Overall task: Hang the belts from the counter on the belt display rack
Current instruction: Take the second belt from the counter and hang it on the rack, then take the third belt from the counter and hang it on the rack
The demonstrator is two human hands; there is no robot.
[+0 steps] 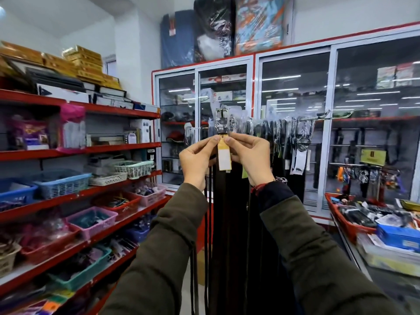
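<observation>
I have both hands up at the centre of the frame, my left hand [197,160] and right hand [249,158] each pinched shut on the top of a dark belt [223,201] just under its wrapped buckle [221,125], its tag [224,157] between my fingertips and the strap hanging straight down. Many belts already hang on the belt display rack [284,122] running right of centre, so I judge the job well along, with this one not yet hooked; I cannot see whether more wait on the tabletop [386,280] at lower right. Red shelves [95,148] crowd the left, the glass cabinet [331,87] stands behind, and open room lies straight ahead.
</observation>
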